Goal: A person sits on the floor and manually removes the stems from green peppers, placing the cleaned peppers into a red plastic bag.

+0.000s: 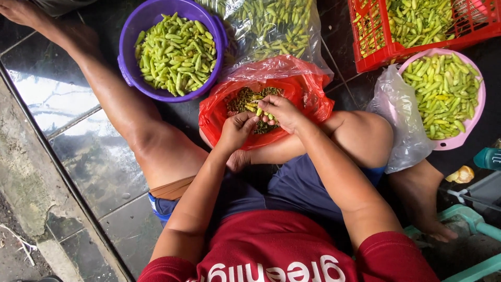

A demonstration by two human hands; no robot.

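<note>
We held both forearms forward over our lap, our left hand (237, 130) curled loosely, our right hand (282, 112) pinching with its fingertips, knuckles almost touching.

Illumination is soft, even daylight with good colour saturation and no hard shadows. The glossy dark floor tiles (78, 130) carry a bright sky reflection at upper left. Specular glare appears on the clear plastic bag (282, 31). Focus is sharp at centre. Wide-angle distortion bends the frame edges; lower corners are slightly soft.
</note>
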